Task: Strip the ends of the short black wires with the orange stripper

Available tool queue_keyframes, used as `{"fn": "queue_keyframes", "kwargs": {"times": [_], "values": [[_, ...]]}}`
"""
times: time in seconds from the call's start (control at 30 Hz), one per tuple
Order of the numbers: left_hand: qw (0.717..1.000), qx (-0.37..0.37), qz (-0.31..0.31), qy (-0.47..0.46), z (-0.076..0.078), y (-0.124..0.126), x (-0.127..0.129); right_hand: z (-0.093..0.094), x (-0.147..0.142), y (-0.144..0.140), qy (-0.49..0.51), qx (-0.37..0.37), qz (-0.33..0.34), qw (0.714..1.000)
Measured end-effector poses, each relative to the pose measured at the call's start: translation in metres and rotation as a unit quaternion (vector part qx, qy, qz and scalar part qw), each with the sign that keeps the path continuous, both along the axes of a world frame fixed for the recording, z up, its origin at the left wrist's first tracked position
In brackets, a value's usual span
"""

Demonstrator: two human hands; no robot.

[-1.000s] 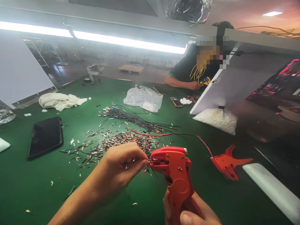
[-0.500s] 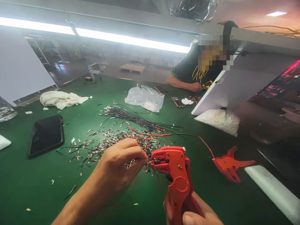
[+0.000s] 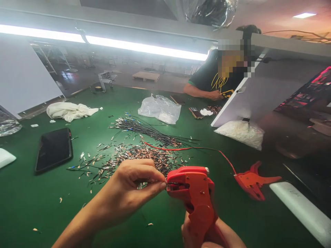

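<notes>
I see the left hand (image 3: 134, 187) pinching a thin wire (image 3: 169, 185) level into the red stripper's (image 3: 193, 193) mouth, right hand (image 3: 209, 232) gripping its handles upright to steady it.

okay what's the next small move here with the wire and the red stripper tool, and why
Probably squeeze the red plastic wire stripper's handles with the right hand: the left hand already pinches a thin dark wire whose end sits in the tool's open mouth.

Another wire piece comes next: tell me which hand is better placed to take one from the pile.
Left. The left hand sits beside the wire pile; the right hand grips the red tool.
</notes>
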State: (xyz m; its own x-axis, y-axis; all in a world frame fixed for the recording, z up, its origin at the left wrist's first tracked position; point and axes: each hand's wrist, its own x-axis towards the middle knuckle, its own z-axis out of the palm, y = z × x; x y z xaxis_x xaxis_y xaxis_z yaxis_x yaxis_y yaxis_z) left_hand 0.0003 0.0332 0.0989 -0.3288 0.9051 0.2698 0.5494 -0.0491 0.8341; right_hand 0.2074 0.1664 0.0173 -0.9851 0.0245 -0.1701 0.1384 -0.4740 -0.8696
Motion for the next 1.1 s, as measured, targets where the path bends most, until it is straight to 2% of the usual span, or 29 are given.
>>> {"fn": "queue_keyframes", "kwargs": {"times": [0.23,0.4,0.5,0.7,0.8,0.97,1.1], "values": [[1.0,-0.015,-0.001,0.005,0.001,0.0,0.0,-0.005,0.001,0.001,0.0,0.067,0.005,0.998],[0.996,-0.082,-0.002,-0.04,-0.004,0.001,-0.003,0.007,0.002,-0.001,-0.055,0.052,-0.045,0.996],[0.993,-0.11,-0.009,-0.053,-0.005,0.0,-0.003,0.007,0.001,-0.001,-0.046,0.038,-0.032,0.998],[0.999,-0.036,0.01,0.01,-0.002,0.002,0.0,-0.009,0.002,0.001,0.007,0.018,0.006,1.0],[0.999,0.002,0.02,0.034,-0.002,0.003,0.0,-0.008,0.0,0.002,0.015,0.032,0.02,0.999],[0.998,0.017,0.019,0.053,-0.006,0.002,-0.002,-0.003,-0.004,0.004,0.021,0.067,0.037,0.997],[0.996,0.03,0.022,0.082,-0.008,-0.001,-0.003,-0.005,-0.003,0.002,0.018,0.046,0.02,0.999]]}}
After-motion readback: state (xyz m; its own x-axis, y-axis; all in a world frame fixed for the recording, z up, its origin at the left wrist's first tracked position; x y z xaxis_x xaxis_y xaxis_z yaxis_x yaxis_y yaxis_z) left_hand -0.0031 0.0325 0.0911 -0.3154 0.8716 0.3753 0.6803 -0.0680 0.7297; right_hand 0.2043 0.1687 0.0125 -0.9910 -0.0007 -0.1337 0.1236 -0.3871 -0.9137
